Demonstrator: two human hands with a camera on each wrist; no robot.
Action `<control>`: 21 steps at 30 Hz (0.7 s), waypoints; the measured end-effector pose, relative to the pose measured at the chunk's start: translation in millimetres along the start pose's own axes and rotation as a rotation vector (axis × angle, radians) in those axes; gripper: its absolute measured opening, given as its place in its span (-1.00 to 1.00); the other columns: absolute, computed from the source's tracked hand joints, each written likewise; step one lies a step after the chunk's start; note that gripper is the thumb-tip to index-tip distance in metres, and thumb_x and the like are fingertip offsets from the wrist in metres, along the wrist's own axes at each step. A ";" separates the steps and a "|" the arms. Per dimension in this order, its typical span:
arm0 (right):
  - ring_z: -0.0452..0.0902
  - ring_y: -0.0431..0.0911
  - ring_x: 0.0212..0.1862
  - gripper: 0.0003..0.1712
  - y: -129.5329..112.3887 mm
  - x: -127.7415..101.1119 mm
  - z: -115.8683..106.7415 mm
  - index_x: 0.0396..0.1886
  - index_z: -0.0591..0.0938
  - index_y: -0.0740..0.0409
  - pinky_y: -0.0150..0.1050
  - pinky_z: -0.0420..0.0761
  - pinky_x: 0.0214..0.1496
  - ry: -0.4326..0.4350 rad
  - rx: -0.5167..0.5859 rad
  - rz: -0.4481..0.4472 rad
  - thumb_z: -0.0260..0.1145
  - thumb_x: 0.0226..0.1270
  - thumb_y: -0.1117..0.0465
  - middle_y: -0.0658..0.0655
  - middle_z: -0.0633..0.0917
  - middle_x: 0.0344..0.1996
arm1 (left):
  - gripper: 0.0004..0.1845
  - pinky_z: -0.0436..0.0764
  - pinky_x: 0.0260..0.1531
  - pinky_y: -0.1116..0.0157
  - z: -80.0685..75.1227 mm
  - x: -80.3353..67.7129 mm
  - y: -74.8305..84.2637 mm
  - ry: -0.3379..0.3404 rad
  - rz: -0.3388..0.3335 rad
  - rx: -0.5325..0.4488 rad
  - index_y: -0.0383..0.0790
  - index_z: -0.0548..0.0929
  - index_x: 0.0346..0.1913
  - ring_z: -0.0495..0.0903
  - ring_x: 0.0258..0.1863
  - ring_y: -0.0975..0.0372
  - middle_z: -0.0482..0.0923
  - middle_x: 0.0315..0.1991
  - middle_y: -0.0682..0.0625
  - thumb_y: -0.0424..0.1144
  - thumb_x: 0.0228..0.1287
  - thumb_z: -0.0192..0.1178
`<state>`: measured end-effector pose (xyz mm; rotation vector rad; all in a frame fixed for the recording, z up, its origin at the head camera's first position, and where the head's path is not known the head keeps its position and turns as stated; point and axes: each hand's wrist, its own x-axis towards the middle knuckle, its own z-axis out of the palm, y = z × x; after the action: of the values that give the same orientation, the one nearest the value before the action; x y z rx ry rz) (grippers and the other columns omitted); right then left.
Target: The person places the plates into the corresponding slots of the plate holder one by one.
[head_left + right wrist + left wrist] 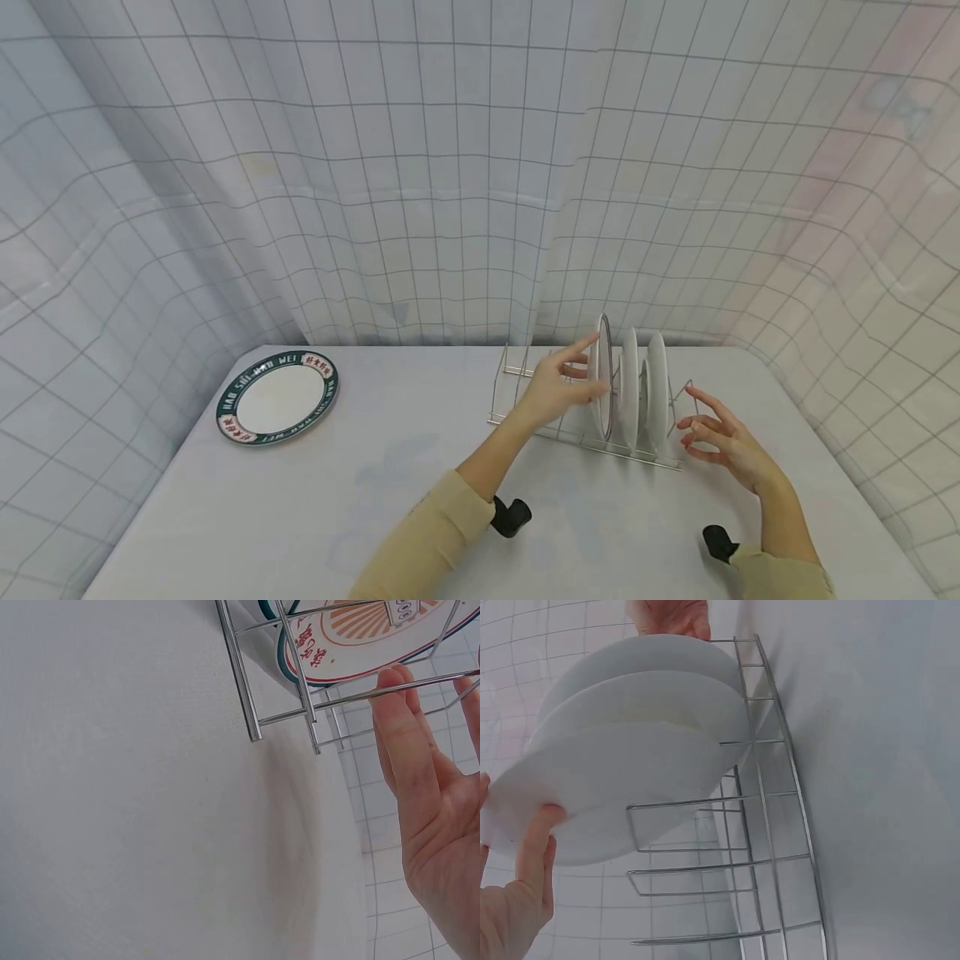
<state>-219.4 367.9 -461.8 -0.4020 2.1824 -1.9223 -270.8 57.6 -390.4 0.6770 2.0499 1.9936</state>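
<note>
Nearest you, both forearms in tan sleeves (427, 533) reach over the white table (315, 508), each wrist carrying a black camera mount.

Your right hand (723, 446) hovers just beside the right end of the wire rack (525, 421), fingers spread and relaxed, holding nothing. In the right wrist view a fingertip (391, 679) overlaps a rack wire; actual contact cannot be told.

Your left hand (558, 385) grips the leftmost plate (602, 387) of three standing upright in the rack, thumb on the near face and forefinger up at the rim. In the left wrist view a finger (536, 847) lies on the plate's white back.

Two further plates (643, 387), white on their backs, stand just behind it, close together. Their faces are hidden from the head camera; the right wrist view shows one patterned face with a green and red border, cut off by the frame, its characters unreadable.

Farther left, well apart, a flat plate (277, 397) lies on the table. Its dark green band reads "WEI" with more lettering too small to make out.

Behind, a grid-patterned curtain (450, 167).
</note>
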 end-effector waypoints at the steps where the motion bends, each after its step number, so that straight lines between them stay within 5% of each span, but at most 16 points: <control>1: 0.54 -0.22 -0.19 -0.34 -0.3 0.0 0.1 0.43 -0.03 -0.01 -0.30 0.60 -0.10 -0.001 0.001 -0.004 -0.07 0.42 0.37 0.00 0.59 -0.17 | -0.27 0.66 -0.35 0.32 2.2 0.8 -2.7 0.005 -0.003 0.012 0.17 0.35 0.29 0.43 -0.05 0.17 0.36 0.08 -0.07 -0.26 0.02 0.36; 12: 0.55 -0.19 -0.19 -0.33 2.0 0.0 -0.1 0.43 -0.06 0.02 -0.28 0.59 -0.09 0.001 0.012 0.013 -0.06 0.42 0.36 0.02 0.59 -0.17 | -0.27 0.63 -0.37 0.41 18.5 2.6 -25.5 0.075 0.003 0.116 0.24 0.38 0.25 0.47 -0.06 0.18 0.37 0.04 -0.03 -0.20 -0.03 0.40; 21: 0.54 -0.19 -0.18 -0.33 5.5 0.7 -2.2 0.43 -0.05 -0.01 -0.28 0.59 -0.08 -0.004 0.015 0.007 -0.07 0.42 0.36 0.03 0.59 -0.16 | -0.28 0.59 -0.25 0.38 20.9 -0.2 -26.7 0.078 0.009 0.166 0.27 0.31 0.29 0.47 -0.01 0.17 0.34 0.17 -0.04 -0.13 0.03 0.35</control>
<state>-221.1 370.4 -466.9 -0.3944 2.1627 -1.9310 -266.0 76.6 -418.1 0.6491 2.2816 1.8979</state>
